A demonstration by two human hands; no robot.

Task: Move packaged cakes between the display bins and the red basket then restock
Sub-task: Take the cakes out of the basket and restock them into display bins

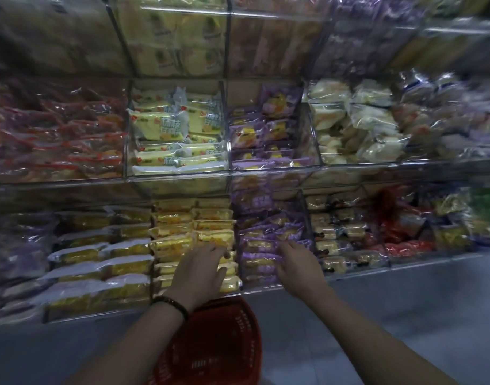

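**Both hands at the bottom row of cake bins**

From my seat I look down on three rows of clear display bins (180,177), packed with wrapped cakes. Far left in the bottom row lie silver-and-yellow packs (99,254), blurred toward the edge.

Next along, my left hand (198,273) rests on the yellow cake packs (192,234) in the lower middle bin. The palm faces down and the fingers are spread and slightly bent, the fingertips touching the wrappers; I cannot tell whether they have closed on a pack. A dark bead bracelet (171,304) sits on that wrist.

Below and between my forearms is the red basket (216,345), on the grey floor (391,307) just in front of the bottom bins. Its inside is too dark for me to tell what it holds.

Just right of the yellow bin, my right hand (298,266) reaches into the bin of purple cake packs (263,243). Its fingers are curled over the packs at the front, touching the wrappers; a firm grip is not visible.

Further right the bins hold dark-trimmed pale cakes (335,237), then red packs (399,245), all smeared by blur.
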